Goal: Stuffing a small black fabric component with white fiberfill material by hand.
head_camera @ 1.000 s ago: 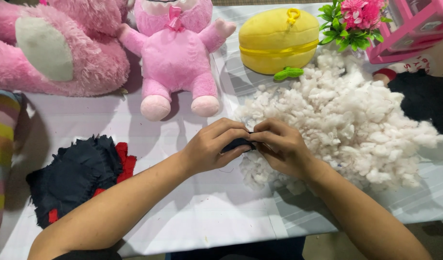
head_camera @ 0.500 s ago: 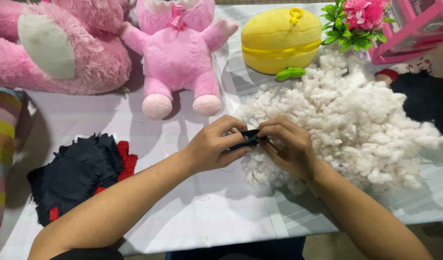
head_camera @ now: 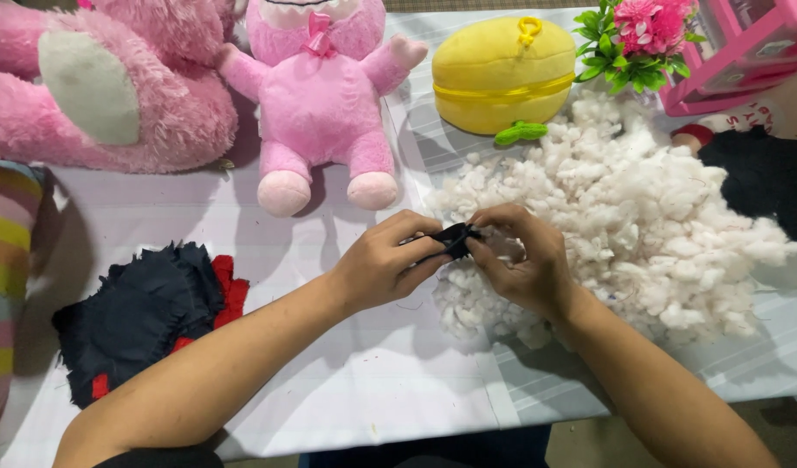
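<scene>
Black fabric, a small dark piece (head_camera: 455, 238), is pinched between both hands right in the middle of the frame. Left hand (head_camera: 385, 264) has its fingers (head_camera: 424, 260) curled and pressed together on the left end of it, and the right hand (head_camera: 520, 260) has its fingers (head_camera: 489, 256) closed on the right end, thumb tucked in against the cloth. So both are gripping the same scrap, held just above the near edge of a big heap of white stuffing (head_camera: 650, 217) that spreads out toward the right side of the frame.

Everything sits on a desk (head_camera: 364, 390) with a pale striped cover. Lower left there's a pile of dark navy cloth with red bits (head_camera: 143, 316) poking out, well apart from the hands. Top centre is a pink plush toy (head_camera: 320, 95) sitting upright, and a bigger fuzzy pink plush (head_camera: 95, 82) fills the upper left. A yellow round plush with a zipper (head_camera: 502, 74) is up top, touching the stuffing heap, with pink artificial flowers (head_camera: 645, 35) just to its right. Far right edge has a black fuzzy thing (head_camera: 758, 178), can't tell what exactly.
</scene>
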